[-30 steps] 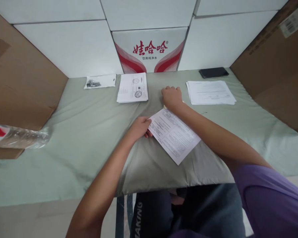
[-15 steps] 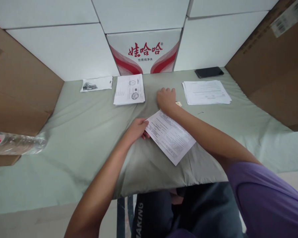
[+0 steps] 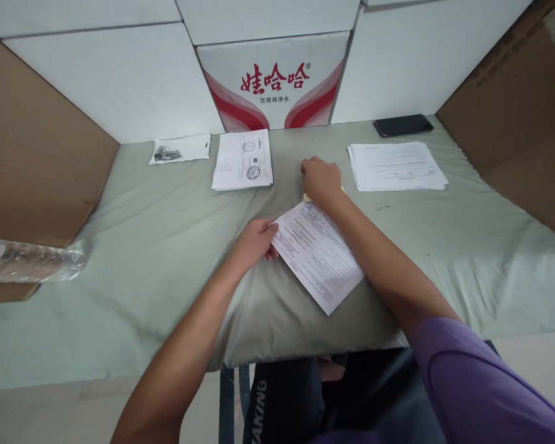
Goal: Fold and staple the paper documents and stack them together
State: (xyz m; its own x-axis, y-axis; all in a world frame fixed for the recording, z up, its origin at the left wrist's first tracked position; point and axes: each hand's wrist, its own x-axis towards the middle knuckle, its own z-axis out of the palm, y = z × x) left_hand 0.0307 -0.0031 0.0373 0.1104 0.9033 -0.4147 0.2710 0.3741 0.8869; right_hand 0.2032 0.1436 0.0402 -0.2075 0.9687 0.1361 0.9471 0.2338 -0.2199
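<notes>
Pinched at its left corner between the thumb and fingers of my left hand [image 3: 256, 239] is a printed sheet of paper [image 3: 324, 262], tilted toward me over the green cloth. My right hand [image 3: 322, 179] is just beyond the sheet's far corner, its fingers curled down. Parts of a small cream-coloured object [image 3: 308, 198] peek out beneath this hand, against the paper's far edge; the hand hides most of it, so its kind does not show. My right forearm covers the sheet's right edge.
A stack of stamped papers [image 3: 243, 161] lies behind on the left, another paper stack [image 3: 395, 166] on the right. Beyond are a black phone [image 3: 402, 126] and a white packet [image 3: 180, 150]. Cardboard boxes [image 3: 32, 135] flank the cloth; a plastic bottle [image 3: 32, 260] lies left.
The cream-coloured object, before beside my right wrist, now shows under the hand at the sheet's far edge. My left hand keeps its pinch on the paper. The view has shifted slightly.
</notes>
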